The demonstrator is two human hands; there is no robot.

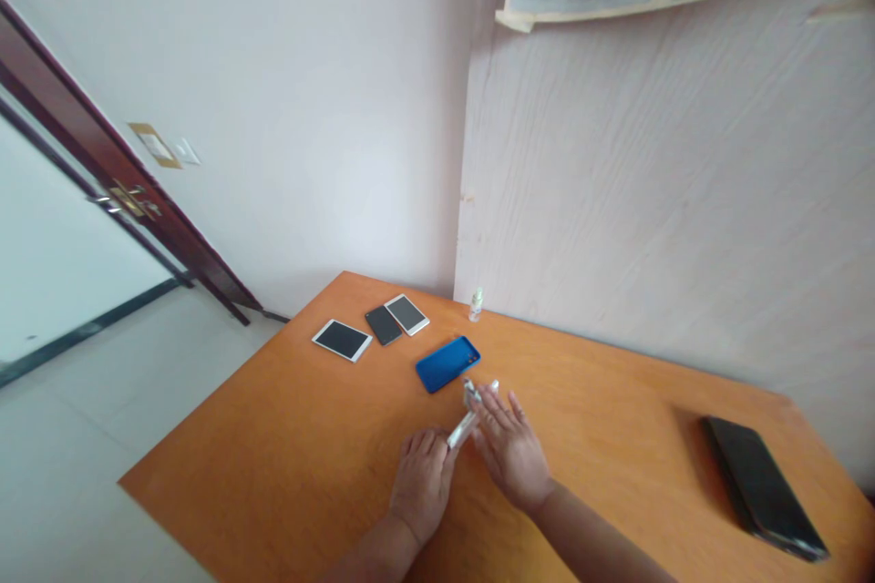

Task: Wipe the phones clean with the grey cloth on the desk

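Observation:
My left hand (422,478) is closed around the near end of a slim white phone (463,429), which is tipped up so that mostly its edge shows. My right hand (509,446) lies against the phone's upper part, its fingers long and the little finger held away. A small whitish, crumpled, cloth-like piece (469,390) pokes out at the right fingertips; most of it is hidden. Just beyond the hands, a blue phone case (447,364) lies with its hollow side up. Behind it a small clear spray bottle (476,304) stands upright near the wall.
Left of the case lie a white phone (342,340), a dark phone (383,325) and another white-framed phone (407,314), the last two touching. A black flat case-like object (762,485) lies at the right of the orange table (273,446). Walls border its back.

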